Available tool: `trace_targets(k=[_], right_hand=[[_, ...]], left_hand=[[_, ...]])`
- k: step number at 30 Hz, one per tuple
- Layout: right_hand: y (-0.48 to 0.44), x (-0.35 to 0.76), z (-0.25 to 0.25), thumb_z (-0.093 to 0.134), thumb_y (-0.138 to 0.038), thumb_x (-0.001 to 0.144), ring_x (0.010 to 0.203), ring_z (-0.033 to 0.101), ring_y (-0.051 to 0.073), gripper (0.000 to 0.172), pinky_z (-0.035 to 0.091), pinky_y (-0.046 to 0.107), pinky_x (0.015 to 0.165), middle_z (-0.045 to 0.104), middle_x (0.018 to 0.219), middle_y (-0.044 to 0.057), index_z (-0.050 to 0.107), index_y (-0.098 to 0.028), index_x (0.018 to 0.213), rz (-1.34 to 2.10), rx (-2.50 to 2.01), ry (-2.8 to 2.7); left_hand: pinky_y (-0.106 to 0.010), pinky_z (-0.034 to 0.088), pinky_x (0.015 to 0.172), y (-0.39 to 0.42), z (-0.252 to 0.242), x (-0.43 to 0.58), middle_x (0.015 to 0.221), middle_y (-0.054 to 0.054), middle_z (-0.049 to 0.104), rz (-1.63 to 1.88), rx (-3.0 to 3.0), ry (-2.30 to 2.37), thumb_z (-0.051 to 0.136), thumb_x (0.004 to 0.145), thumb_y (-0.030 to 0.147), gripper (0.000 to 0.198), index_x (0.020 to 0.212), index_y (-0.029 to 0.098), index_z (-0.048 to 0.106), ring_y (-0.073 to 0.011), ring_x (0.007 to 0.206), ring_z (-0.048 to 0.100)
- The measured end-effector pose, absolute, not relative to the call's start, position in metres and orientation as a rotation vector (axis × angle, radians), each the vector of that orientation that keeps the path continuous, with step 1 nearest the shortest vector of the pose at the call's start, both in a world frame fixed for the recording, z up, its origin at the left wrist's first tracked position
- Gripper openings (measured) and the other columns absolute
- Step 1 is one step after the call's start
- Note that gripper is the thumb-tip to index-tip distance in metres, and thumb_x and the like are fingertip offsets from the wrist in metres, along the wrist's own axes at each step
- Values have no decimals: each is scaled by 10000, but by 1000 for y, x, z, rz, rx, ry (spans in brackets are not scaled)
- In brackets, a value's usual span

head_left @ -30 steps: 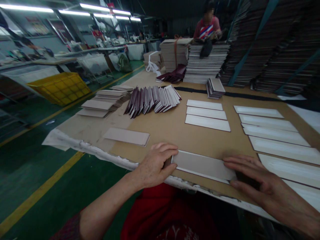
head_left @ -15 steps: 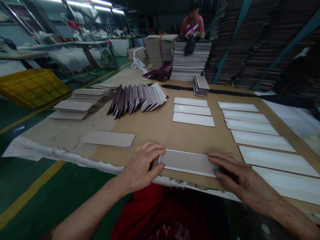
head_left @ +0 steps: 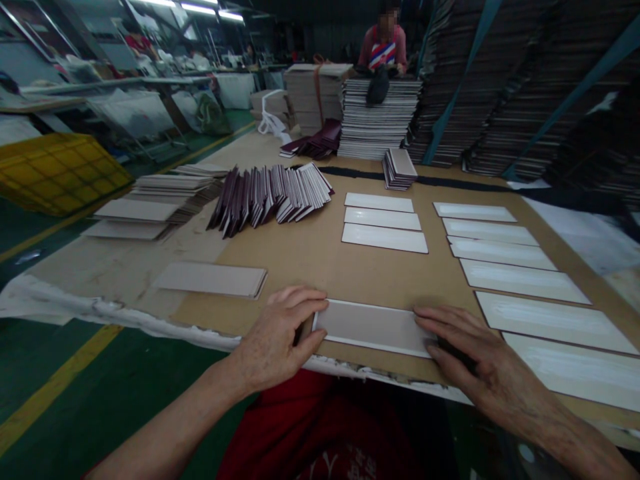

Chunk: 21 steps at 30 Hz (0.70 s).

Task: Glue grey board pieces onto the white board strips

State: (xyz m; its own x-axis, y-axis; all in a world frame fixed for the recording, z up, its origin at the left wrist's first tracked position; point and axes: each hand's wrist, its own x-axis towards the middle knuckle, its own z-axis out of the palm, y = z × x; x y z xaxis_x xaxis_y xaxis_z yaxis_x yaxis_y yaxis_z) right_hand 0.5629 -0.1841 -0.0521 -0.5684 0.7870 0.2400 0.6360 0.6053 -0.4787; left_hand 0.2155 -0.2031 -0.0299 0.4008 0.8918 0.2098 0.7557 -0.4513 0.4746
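A grey rectangular board with a pale border [head_left: 373,327] lies flat near the table's front edge. My left hand [head_left: 285,333] grips its left end between thumb and fingers. At the opposite end, my right hand [head_left: 470,347] holds the board the same way, fingers on the far corner and thumb at the near one. Left of my hands rests a short stack of plain grey boards [head_left: 213,279]. To the right, a column of white glossy panels with dark edges [head_left: 525,272] lies close to my right hand. Beyond the held board are three more white panels [head_left: 385,238].
Leaning maroon-and-white panels [head_left: 270,197] and a fanned pile of grey boards [head_left: 137,210] occupy the left of the table [head_left: 300,267]. A small stack [head_left: 400,169] stands farther back. Behind are tall board stacks [head_left: 380,120] and a person [head_left: 384,47]. A yellow crate [head_left: 60,170] sits at left.
Both hands keep their hold on the board's ends, and the board stays almost in place. The whole view has shifted slightly.
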Motion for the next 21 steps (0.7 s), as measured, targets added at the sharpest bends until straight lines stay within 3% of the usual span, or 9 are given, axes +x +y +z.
trace_targets(k=[9, 13, 17, 21], right_hand=[[-184, 560, -55, 490, -213, 1018, 1302, 507, 289, 359, 440, 574, 1080, 583, 1417, 90, 553, -229, 1372, 253, -1023, -2498], [-188, 555, -50, 502, -161, 979, 1174, 538, 318, 343, 478, 546, 968, 621, 1310, 127, 583, -160, 1312, 52, -988, -2598], [-189, 547, -39, 469, -101, 942, 1005, 569, 293, 323, 497, 486, 873, 639, 1162, 159, 616, -92, 1230, -35, -965, -2682], [-193, 534, -30, 487, -132, 958, 992, 576, 302, 382, 478, 499, 875, 636, 1110, 137, 584, -152, 1327, -103, -973, -2747]], left_hand=[[-535, 413, 1080, -205, -30, 216, 1320, -97, 611, 593, 2372, 1456, 576, 931, 244, 315, 1242, 201, 598, -289, 1253, 501], [-519, 383, 1095, -205, -27, 217, 1339, -130, 548, 511, 2533, 1450, 549, 944, 235, 324, 1258, 162, 584, -309, 1270, 447], [-502, 411, 991, -203, -19, 218, 1245, -127, 582, 300, 2662, 1437, 507, 961, 245, 291, 1228, 157, 582, -300, 1133, 504], [-539, 366, 959, -199, -10, 224, 1130, -97, 615, 129, 2829, 1382, 473, 979, 238, 351, 1320, 187, 535, -289, 1050, 531]])
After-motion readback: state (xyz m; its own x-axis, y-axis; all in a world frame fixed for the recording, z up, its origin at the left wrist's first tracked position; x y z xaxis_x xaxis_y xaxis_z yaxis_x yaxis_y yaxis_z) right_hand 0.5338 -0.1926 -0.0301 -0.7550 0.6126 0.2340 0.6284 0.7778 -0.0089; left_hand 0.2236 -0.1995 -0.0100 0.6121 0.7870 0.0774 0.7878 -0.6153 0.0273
